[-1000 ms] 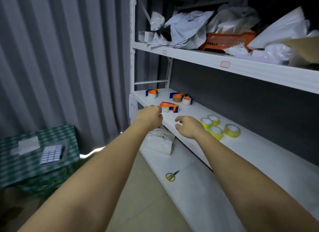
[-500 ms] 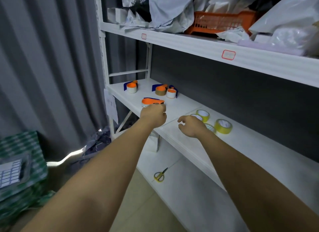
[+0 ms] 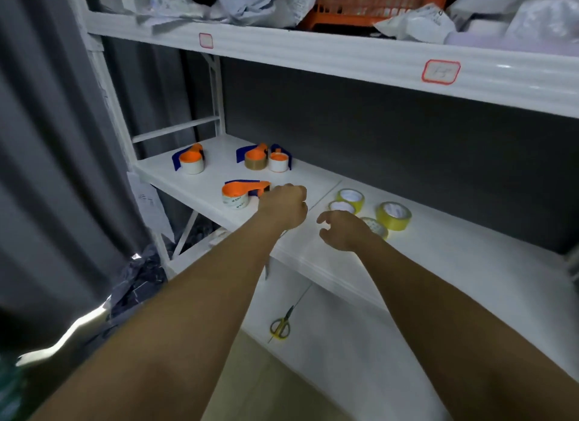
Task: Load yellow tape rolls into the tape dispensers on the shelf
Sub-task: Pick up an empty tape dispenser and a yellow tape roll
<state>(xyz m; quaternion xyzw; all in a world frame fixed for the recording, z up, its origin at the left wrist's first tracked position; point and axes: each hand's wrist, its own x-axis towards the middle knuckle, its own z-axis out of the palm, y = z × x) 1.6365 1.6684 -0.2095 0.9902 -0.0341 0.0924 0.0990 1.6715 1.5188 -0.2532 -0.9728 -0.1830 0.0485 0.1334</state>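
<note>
Both bare arms reach out over the white shelf (image 3: 313,265). The left hand (image 3: 283,208) has its fingers curled round the handle end of the nearest tape dispenser (image 3: 242,192), an orange and blue one with a white roll in it, lying just to the left of that hand. The right hand (image 3: 341,231) hovers close beside the left, fingers loosely curled and holding nothing. Just beyond and to the right of the right hand sit four yellow tape rolls (image 3: 393,215) in a cluster on the shelf, one partly hidden behind the hand. Farther back, past the left hand, are three more dispensers (image 3: 189,162). A pair of scissors (image 3: 280,326) lies on the lower shelf below the arms.
</note>
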